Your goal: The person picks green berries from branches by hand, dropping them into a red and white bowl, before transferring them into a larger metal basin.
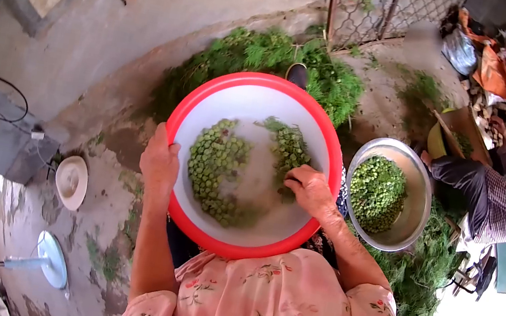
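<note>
Step in hand looks like stripping green seeds [217,165] into the red basin [265,80]. Left hand [160,162] is clamped on the basin's left rim, fingers wrapped over the edge. Right hand [307,187] is inside the basin with fingers curled onto a sprig [288,147]; too blurred to tell if they actually grip it. Metal bowl [401,149] sits right of the basin. Next move probably needs a firm pinch with the basin held level.

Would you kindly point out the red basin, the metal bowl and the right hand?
red basin [202,96]: head view, upper left rim.
metal bowl [421,201]: head view, bare right wall.
right hand [309,189]: head view, back of hand.
</note>
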Tool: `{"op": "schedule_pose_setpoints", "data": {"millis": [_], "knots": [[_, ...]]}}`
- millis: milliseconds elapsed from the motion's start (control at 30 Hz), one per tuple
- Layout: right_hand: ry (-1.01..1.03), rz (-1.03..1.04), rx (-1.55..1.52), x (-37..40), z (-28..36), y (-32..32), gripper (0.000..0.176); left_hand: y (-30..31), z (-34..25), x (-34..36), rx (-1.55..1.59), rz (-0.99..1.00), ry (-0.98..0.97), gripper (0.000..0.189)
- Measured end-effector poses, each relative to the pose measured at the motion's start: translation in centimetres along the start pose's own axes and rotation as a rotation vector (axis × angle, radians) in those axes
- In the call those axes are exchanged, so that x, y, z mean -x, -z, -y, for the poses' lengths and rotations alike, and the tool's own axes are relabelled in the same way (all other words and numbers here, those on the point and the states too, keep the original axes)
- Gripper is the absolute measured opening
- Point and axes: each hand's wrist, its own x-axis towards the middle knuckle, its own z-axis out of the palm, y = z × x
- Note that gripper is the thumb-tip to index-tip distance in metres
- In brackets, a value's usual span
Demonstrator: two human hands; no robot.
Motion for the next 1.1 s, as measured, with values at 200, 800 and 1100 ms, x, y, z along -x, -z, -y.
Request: {"op": "schedule_pose_setpoints", "data": {"millis": [200, 800, 1100], "knots": [[-0.220, 0.044, -0.013, -0.9, -3.0, -0.1, 0.012, 0.0, -1.7, 0.9, -0.132, 0.082, 0.089, 0.050], [-0.307, 0.026, -0.148, -4.3, -7.2, -7.4, 0.023, -4.0, 2.0, 1.2, -0.139, 0.047, 0.125, 0.048], [-0.030, 0.040, 0.037, -6.9, -4.2, -7.7, 0.029, -4.3, 1.2, 0.9, -0.186, -0.042, 0.088, 0.047]]}}
